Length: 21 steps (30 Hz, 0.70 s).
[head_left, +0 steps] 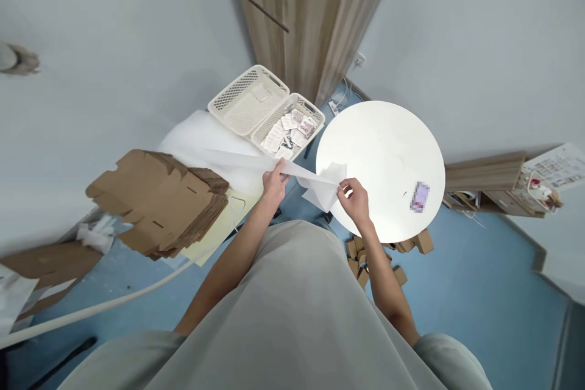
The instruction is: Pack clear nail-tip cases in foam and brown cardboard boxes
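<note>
A thin white packing foam sheet (322, 190) stretches between my two hands, its loose end folded over the near left edge of the white round table (388, 134). My left hand (274, 183) is closed on the sheet's middle stretch, just in front of the small basket. With thumb and fingertips, my right hand (355, 200) pinches the sheet's right end above the table edge. Leftward, the sheet runs to a bulky white foam pile (194, 134). A small purple item (419, 197), blurred out, lies on the right part of the table.
Two white plastic baskets stand behind the foam; the smaller basket (320, 117) holds several printed cards. Flat brown cardboard boxes (155, 195) are stacked at left. Small brown boxes (361, 256) lie on the floor under the table. A wooden cabinet (301, 30) stands in the corner.
</note>
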{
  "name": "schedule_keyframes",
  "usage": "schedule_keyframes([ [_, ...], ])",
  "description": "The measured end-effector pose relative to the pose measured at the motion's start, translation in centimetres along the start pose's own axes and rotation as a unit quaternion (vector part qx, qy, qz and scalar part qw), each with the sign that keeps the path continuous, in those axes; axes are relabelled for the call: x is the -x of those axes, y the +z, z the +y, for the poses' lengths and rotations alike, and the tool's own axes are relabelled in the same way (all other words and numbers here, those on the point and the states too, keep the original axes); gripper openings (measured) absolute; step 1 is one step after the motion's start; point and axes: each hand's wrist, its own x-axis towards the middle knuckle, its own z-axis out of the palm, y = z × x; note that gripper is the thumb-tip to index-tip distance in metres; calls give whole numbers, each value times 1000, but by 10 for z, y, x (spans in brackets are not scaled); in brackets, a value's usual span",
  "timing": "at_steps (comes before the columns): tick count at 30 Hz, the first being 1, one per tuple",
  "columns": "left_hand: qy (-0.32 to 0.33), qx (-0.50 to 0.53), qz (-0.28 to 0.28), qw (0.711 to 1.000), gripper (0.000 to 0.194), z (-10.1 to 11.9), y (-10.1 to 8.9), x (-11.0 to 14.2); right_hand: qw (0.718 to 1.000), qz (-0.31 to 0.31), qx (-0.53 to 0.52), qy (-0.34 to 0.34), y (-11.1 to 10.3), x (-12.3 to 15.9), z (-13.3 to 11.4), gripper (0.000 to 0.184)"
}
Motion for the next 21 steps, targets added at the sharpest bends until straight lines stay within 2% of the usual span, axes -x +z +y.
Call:
schedule_keyframes([
  [3, 79, -43, -42, 995, 56, -3, 41, 10, 1000, 16, -9, 21, -30, 14, 44, 13],
  [6, 127, -44, -113, 984, 52, -2, 89, 19, 999, -14, -5, 44, -51, 31, 86, 12],
  [9, 117, -25, -175, 977, 49, -2, 143, 26, 996, -69, -36, 49, -61, 51, 120, 13],
  [12, 70, -41, -235, 969, 51, -4, 196, 34, 979, -162, -117, 51, -65, 66, 146, 19],
  [13, 57, -56, -258, 963, 51, -6, 213, 38, 974, -163, -146, 60, -67, 68, 154, 23],
  [14, 46, -73, -280, 956, 52, -7, 228, 42, 973, -136, -172, 76, -69, 68, 163, 28],
  [16, 24, -109, -316, 942, 51, -13, 253, 51, 970, -22, -212, 117, -74, 64, 180, 42],
  [18, -7, -146, -346, 927, 50, -20, 272, 61, 956, 67, -250, 139, -79, 54, 195, 73],
  [20, -40, -176, -376, 909, 49, -28, 287, 70, 940, 70, -309, 130, -83, 41, 206, 94],
  [21, -50, -187, -389, 901, 49, -32, 294, 73, 930, 55, -343, 122, -85, 36, 210, 92],
])
